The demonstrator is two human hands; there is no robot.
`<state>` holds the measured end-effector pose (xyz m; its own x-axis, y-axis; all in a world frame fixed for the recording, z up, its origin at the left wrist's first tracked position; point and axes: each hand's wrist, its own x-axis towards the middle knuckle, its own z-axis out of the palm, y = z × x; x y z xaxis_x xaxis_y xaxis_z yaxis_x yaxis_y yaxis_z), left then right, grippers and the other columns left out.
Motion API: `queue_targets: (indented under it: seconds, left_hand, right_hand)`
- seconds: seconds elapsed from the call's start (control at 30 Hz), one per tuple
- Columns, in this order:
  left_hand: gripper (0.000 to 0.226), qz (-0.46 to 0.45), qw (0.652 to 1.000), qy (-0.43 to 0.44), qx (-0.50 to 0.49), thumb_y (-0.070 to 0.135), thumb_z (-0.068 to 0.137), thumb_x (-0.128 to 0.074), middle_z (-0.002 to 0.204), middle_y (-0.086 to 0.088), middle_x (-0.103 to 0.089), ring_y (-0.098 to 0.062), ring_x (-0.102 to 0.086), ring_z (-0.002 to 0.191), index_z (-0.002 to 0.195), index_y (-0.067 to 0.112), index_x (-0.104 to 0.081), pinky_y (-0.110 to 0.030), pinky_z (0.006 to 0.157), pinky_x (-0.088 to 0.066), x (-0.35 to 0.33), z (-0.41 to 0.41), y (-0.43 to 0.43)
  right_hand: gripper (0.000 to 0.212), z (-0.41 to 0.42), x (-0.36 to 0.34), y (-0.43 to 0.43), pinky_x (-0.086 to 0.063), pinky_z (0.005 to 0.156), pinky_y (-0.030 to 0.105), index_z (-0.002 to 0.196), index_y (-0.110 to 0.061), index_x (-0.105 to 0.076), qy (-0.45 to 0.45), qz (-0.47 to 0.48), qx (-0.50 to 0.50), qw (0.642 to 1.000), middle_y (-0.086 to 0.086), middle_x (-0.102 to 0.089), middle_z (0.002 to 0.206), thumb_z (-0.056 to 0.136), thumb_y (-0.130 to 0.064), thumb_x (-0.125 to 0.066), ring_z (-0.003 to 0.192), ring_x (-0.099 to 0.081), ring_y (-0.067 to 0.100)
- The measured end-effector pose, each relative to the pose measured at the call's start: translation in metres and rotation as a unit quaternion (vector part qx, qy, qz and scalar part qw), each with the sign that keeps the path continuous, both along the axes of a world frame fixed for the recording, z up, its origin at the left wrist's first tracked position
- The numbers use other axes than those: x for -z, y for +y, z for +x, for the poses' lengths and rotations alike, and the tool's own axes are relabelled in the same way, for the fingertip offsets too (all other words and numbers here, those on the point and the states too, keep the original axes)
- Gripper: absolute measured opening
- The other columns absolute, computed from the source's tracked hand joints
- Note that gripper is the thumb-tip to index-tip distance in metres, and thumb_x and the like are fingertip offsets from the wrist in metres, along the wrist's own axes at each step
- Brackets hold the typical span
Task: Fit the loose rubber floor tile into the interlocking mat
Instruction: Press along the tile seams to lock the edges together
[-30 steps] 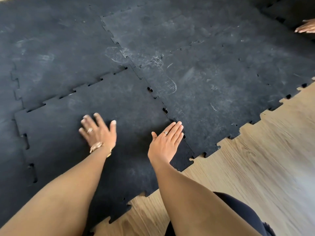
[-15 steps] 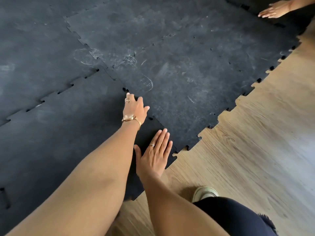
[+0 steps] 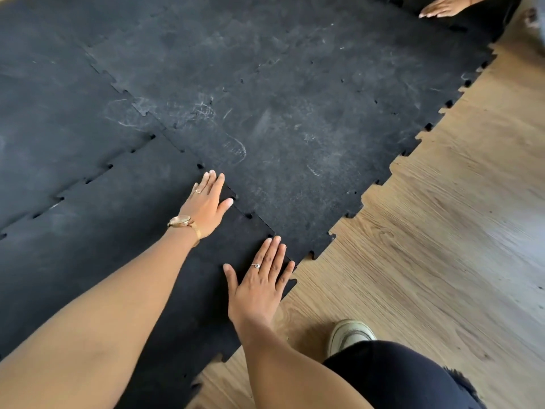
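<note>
The loose black rubber floor tile (image 3: 118, 246) with toothed edges lies at the near left, its far and right edges meeting the dark, scuffed interlocking rubber mat (image 3: 295, 113) that fills most of the view. Small gaps show along both seams. The left hand (image 3: 206, 206), with a gold wristwatch (image 3: 184, 222) at the wrist, lies flat on the tile just beside the right-hand seam, fingers (image 3: 211, 181) straight and close together, holding nothing. The right hand (image 3: 259, 286) also lies flat, fingers slightly spread, on the tile's near right corner, its fingertips at the seam and its little finger near the toothed edge.

Another person's hand (image 3: 442, 7) rests on the mat at the far right corner. A pale shoe (image 3: 348, 335) and a dark-clothed knee (image 3: 398, 376) sit on the light wood-grain floor (image 3: 442, 231) near the tile's corner.

Compared with half a second ago, the left hand lies flatter on the tile, and both hands hold about the same places along the seam.

The mat's toothed right edge runs diagonally, and bare floor lies open beyond it to the right. The tile's near edge is also free over floor.
</note>
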<state>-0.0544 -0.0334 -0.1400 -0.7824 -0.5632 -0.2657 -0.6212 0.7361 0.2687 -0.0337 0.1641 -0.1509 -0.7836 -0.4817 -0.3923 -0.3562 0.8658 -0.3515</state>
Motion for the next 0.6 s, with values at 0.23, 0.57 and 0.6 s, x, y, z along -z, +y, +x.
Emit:
queue_targets:
  seconds: [0.23, 0.57, 0.6]
  left_hand:
    - [0.065, -0.05, 0.999, 0.004, 0.003, 0.04, 0.103, -0.026, 0.164, -0.009, 0.003, -0.027, 0.004, 0.151, 0.156, 0.011, -0.001, -0.043, 0.122, -0.002, 0.02, 0.037, 0.028]
    - [0.102, 0.027, 0.985, -0.166, 0.039, 0.048, 0.087, -0.066, 0.163, 0.005, 0.015, -0.021, 0.005, 0.151, 0.156, 0.023, 0.006, -0.049, 0.11, -0.038, -0.027, 0.019, 0.006]
    - [0.113, 0.028, 0.982, -0.179, 0.052, 0.048, 0.08, -0.074, 0.163, 0.005, 0.016, -0.021, 0.005, 0.151, 0.155, 0.024, 0.007, -0.05, 0.108, -0.039, -0.031, 0.019, 0.003]
  right_hand:
    - [0.096, -0.003, -0.006, -0.009, 0.023, 0.116, 0.048, 0.145, -0.009, 0.034, -0.012, 0.01, -0.006, 1.0, 0.007, 0.035, 0.158, 0.096, -0.07, -0.022, 0.145, 0.034, 0.026]
    - [0.097, -0.023, -0.047, -0.043, -0.013, 0.123, 0.051, 0.154, 0.007, 0.006, -0.08, 0.131, -0.026, 0.988, 0.028, 0.006, 0.163, 0.098, -0.034, -0.062, 0.153, 0.002, 0.04]
    - [0.094, -0.022, -0.047, -0.044, -0.009, 0.123, 0.049, 0.154, 0.006, 0.009, -0.072, 0.13, -0.02, 0.989, 0.027, 0.007, 0.163, 0.1, -0.03, -0.06, 0.153, 0.004, 0.038]
